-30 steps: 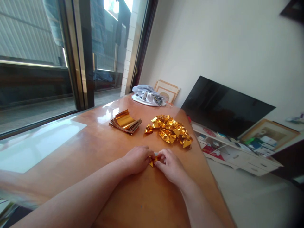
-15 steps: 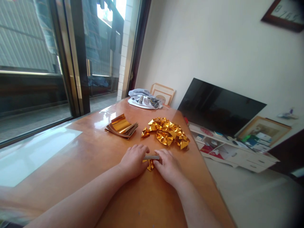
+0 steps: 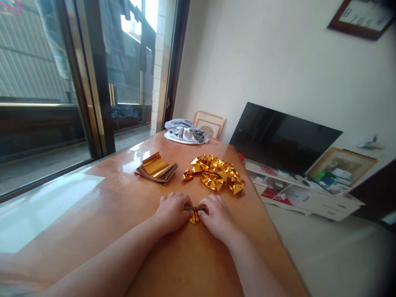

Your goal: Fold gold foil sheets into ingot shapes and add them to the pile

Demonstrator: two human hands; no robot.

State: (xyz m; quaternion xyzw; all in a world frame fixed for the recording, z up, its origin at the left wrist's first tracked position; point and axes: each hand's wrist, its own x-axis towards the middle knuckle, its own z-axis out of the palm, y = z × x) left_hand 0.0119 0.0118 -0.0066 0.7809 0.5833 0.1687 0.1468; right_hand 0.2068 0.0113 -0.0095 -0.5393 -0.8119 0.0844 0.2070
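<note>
Between my two hands is a sheet of gold foil paper (image 3: 194,218), its far edge rolled into a narrow strip and a gold point showing toward me. My left hand (image 3: 175,211) pinches the left end of the strip, with curled fingers. At the right end, my right hand (image 3: 215,214) grips the same paper between thumb and fingers. Beyond my right hand lies a pile of folded gold foil pieces (image 3: 219,171), with a single folded piece (image 3: 187,175) at its left. A stack of gold foil sheets (image 3: 156,168) rests beyond my left hand, its top sheet curling.
The glossy wooden table (image 3: 117,198) stretches away from me. Bundled light cloth (image 3: 185,132) lies at its far end. A television (image 3: 284,140) stands on a white cabinet (image 3: 321,206) to the right, and a glass sliding door (image 3: 89,82) runs along the left.
The rolled strip has turned from showing a pale face to a darker, thinner edge, and my fingers have curled closer around it. The whole view has shifted slightly.
</note>
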